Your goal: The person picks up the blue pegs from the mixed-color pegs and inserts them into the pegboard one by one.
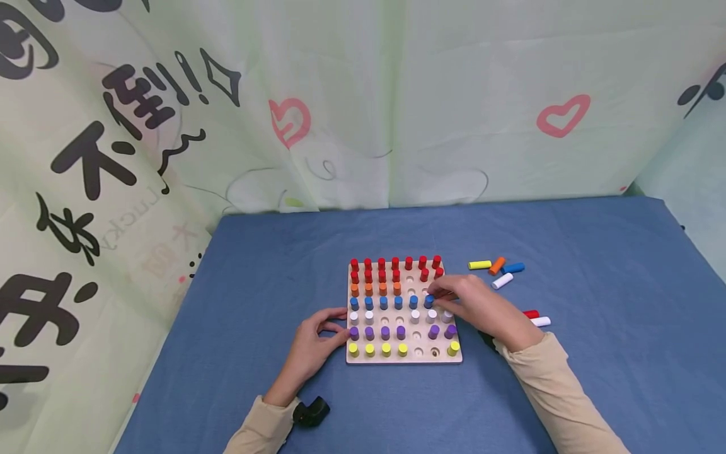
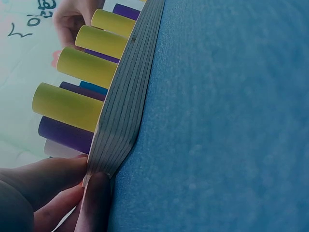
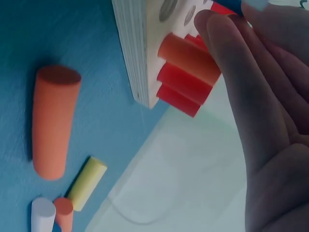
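Observation:
A square wooden pegboard (image 1: pixel 391 360) lies on the table, with rows of red, orange, blue, white, purple and yellow pegs standing in it. My left hand (image 1: pixel 313 343) holds the board at its left edge. In the left wrist view, its fingertips (image 2: pixel 72 169) press close to the corner beside the yellow pegs (image 2: pixel 67 107). Over the board's right side, my right hand (image 1: pixel 475 302) pinches a blue peg (image 1: pixel 429 301) at the right end of the blue row. Only part of that blue peg (image 3: pixel 227 5) shows between thumb and finger in the right wrist view.
Loose yellow (image 1: pixel 479 265), orange (image 1: pixel 497 265), blue (image 1: pixel 513 268) and white (image 1: pixel 502 281) pegs lie right of the board. A red peg (image 1: pixel 531 314) and another white peg (image 1: pixel 541 321) lie beside the right forearm. A loose orange peg (image 3: pixel 55 123) lies near the board in the right wrist view.

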{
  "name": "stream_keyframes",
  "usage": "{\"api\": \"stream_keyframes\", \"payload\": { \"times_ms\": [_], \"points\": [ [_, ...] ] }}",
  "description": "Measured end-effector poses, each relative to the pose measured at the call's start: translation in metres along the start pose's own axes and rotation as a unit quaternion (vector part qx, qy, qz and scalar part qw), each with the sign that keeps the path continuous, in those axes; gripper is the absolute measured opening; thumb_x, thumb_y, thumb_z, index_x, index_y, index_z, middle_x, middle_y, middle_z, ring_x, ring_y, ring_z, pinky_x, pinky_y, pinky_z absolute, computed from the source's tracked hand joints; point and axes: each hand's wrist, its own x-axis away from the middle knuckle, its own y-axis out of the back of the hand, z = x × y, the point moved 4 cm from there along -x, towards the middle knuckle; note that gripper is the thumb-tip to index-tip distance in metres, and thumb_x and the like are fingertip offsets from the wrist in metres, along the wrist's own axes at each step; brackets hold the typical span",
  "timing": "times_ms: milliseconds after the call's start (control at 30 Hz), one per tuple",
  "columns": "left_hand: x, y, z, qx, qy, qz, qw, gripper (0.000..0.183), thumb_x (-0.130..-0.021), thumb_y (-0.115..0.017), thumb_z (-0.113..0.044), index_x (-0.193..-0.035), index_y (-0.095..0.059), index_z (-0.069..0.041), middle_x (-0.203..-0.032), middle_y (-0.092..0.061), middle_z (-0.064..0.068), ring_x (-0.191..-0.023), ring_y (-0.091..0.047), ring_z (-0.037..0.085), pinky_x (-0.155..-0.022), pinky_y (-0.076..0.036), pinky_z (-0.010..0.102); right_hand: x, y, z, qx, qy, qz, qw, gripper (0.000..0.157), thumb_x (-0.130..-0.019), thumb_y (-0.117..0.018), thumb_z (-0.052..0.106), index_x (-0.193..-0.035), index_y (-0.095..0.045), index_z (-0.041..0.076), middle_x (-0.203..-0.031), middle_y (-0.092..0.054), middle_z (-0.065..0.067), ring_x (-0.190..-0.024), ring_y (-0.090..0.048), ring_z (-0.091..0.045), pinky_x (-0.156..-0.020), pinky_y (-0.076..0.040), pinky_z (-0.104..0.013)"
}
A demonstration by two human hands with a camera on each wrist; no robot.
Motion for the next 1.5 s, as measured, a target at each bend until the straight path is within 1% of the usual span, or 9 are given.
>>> {"api": "stream_keyframes", "payload": {
  "times_ms": [267, 400, 567, 733, 900, 1033, 1200, 1500],
  "points": [
    [0.000, 0.001, -0.001, 0.003, -0.004, 0.000, 1.0000, 0.039, -0.091, -0.073, -0.017, -0.128, -0.064, -0.009, -0.119, -0.067, 0.009, -0.090, -0.067, 0.016, -0.070, -0.055, 0.019, 0.007, 0.012, -0.006, 0.019, 0.009, -0.032, 0.999, 0.019, -0.084, -0.076, 0.000, -0.102, -0.073, 0.004, -0.096, -0.072, -0.003, -0.086, -0.071, -0.016, -0.079, -0.058, -0.035],
    [0.000, 0.001, -0.001, 0.002, -0.002, -0.001, 1.0000, 0.039, -0.091, -0.073, -0.017, -0.128, -0.064, -0.009, -0.121, -0.066, 0.009, -0.091, -0.067, 0.016, -0.071, -0.056, 0.020, 0.011, 0.019, -0.011, 0.032, 0.000, -0.039, 0.999, 0.020, -0.085, -0.075, 0.000, -0.105, -0.073, 0.003, -0.098, -0.073, -0.005, -0.087, -0.071, -0.018, -0.078, -0.058, -0.038],
    [0.000, 0.002, -0.001, 0.001, 0.000, -0.002, 1.0000, 0.039, -0.091, -0.073, -0.018, -0.128, -0.064, -0.009, -0.120, -0.066, 0.009, -0.091, -0.066, 0.016, -0.072, -0.056, 0.021, 0.015, 0.026, -0.018, 0.037, -0.008, -0.048, 0.998, 0.020, -0.085, -0.075, 0.000, -0.105, -0.073, 0.003, -0.098, -0.073, -0.007, -0.087, -0.071, -0.020, -0.077, -0.058, -0.040],
    [0.000, 0.002, -0.002, 0.004, -0.001, -0.001, 1.0000, 0.039, -0.091, -0.073, -0.017, -0.128, -0.064, -0.009, -0.119, -0.067, 0.009, -0.090, -0.067, 0.016, -0.071, -0.056, 0.021, 0.018, 0.031, -0.025, 0.042, -0.003, -0.060, 0.997, 0.021, -0.084, -0.076, -0.001, -0.104, -0.072, 0.002, -0.098, -0.073, -0.008, -0.085, -0.071, -0.020, -0.078, -0.058, -0.040],
    [0.000, 0.001, -0.003, 0.004, -0.004, 0.001, 1.0000, 0.040, -0.091, -0.073, -0.016, -0.129, -0.064, -0.008, -0.119, -0.067, 0.010, -0.089, -0.067, 0.016, -0.070, -0.055, 0.019, 0.021, 0.036, -0.033, 0.065, 0.004, -0.075, 0.995, 0.023, -0.082, -0.076, -0.003, -0.105, -0.072, 0.000, -0.098, -0.073, -0.010, -0.086, -0.071, -0.023, -0.078, -0.058, -0.042],
    [0.001, 0.001, -0.003, 0.000, -0.007, 0.000, 1.0000, 0.040, -0.091, -0.073, -0.016, -0.129, -0.064, -0.008, -0.119, -0.067, 0.010, -0.089, -0.067, 0.016, -0.070, -0.055, 0.018, 0.024, 0.039, -0.038, 0.080, -0.005, -0.079, 0.994, 0.025, -0.082, -0.076, -0.003, -0.107, -0.071, -0.002, -0.100, -0.073, -0.013, -0.088, -0.071, -0.027, -0.079, -0.057, -0.045],
    [0.001, 0.001, -0.003, 0.001, -0.006, 0.001, 1.0000, 0.040, -0.091, -0.073, -0.017, -0.129, -0.064, -0.008, -0.120, -0.067, 0.010, -0.089, -0.067, 0.016, -0.070, -0.054, 0.018, 0.026, 0.042, -0.045, 0.077, -0.026, -0.073, 0.994, 0.026, -0.083, -0.076, -0.002, -0.109, -0.070, -0.002, -0.103, -0.072, -0.015, -0.089, -0.069, -0.030, -0.080, -0.057, -0.047],
    [0.001, 0.000, -0.003, -0.001, -0.006, 0.000, 1.0000, 0.040, -0.091, -0.073, -0.016, -0.128, -0.064, -0.008, -0.121, -0.067, 0.010, -0.089, -0.067, 0.016, -0.070, -0.054, 0.018, 0.031, 0.046, -0.061, 0.095, -0.037, -0.075, 0.992, 0.026, -0.083, -0.075, -0.004, -0.108, -0.069, -0.002, -0.102, -0.070, -0.015, -0.092, -0.068, -0.032, -0.082, -0.056, -0.050]
  ]
}}
